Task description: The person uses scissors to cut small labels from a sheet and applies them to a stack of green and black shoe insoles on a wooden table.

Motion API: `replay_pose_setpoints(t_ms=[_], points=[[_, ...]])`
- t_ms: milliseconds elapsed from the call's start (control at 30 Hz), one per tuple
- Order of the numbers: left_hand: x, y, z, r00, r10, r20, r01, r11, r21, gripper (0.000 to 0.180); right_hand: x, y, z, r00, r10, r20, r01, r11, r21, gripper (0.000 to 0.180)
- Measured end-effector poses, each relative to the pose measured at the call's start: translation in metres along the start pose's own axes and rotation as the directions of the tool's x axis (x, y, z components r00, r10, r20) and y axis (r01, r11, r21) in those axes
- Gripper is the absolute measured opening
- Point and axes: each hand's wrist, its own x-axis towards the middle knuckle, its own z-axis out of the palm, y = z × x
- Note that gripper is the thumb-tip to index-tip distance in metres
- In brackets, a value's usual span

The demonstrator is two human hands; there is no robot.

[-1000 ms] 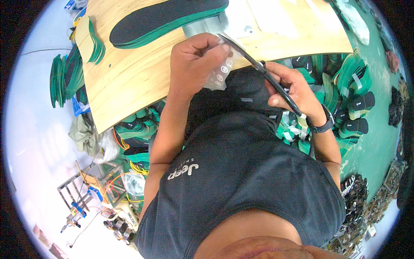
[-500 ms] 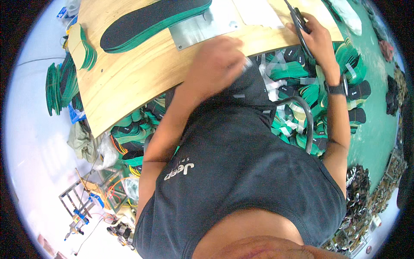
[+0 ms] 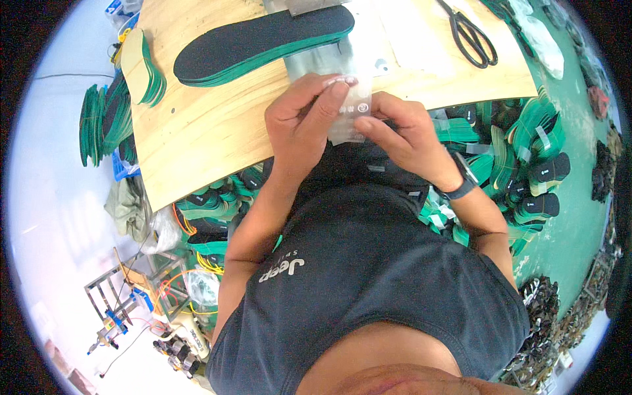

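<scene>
Both the left hand [image 3: 299,122] and right hand [image 3: 401,135] pinch a clear plastic bag [image 3: 352,108] at the surface [image 3: 217,125] edge, scissors [image 3: 471,36] set aside, insole stack [image 3: 260,43] apparently not yet bagged.

Left hand: my left hand [image 3: 304,125] is raised in front of my chest, back of the hand toward me, fingers [image 3: 327,99] curled forward with the tips pinched together.
Right hand: my right hand [image 3: 403,135] sits just beside the left, knuckles up, thumb and forefinger closed in a pinch and pointing toward the left hand.
Gap between hands: narrow, fingertips nearly meeting.
Left forearm: bare, rising from lower left, elbow bent.
Right forearm: bare, angled in from the right, wrist slightly bent, a dark band around it.
</scene>
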Motion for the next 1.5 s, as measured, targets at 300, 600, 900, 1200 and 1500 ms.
replay_pose_setpoints(t_ms=[300, 600, 900, 1200, 1500], points=[[0.106, 0.006, -0.106, 0.867, 0.27, 0.418, -0.497, 0.44, 0.748, 0.048, 0.04, 0.035, -0.002, 0.88, 0.309, -0.361, -0.07, 0.836, 0.544, 0.023], [0.141, -0.014, -0.127, 0.819, -0.076, 0.569, -0.498, 0.399, 0.77, 0.064, 0.079, 0.044, 0.0, 0.846, 0.43, -0.314, -0.121, 0.73, 0.673, 0.022], [0.138, -0.015, -0.125, 0.832, -0.032, 0.554, -0.512, 0.343, 0.788, 0.06, 0.09, 0.034, 0.006, 0.861, 0.505, -0.062, -0.297, 0.598, 0.744, 0.019], [0.135, -0.012, -0.119, 0.841, -0.017, 0.54, -0.515, 0.28, 0.811, 0.061, 0.095, 0.031, 0.011, 0.834, 0.549, -0.043, -0.312, 0.535, 0.785, 0.017], [0.133, -0.018, -0.123, 0.846, -0.005, 0.533, -0.509, 0.288, 0.811, 0.063, 0.099, 0.038, 0.013, 0.85, 0.527, -0.016, -0.325, 0.547, 0.771, 0.018]])
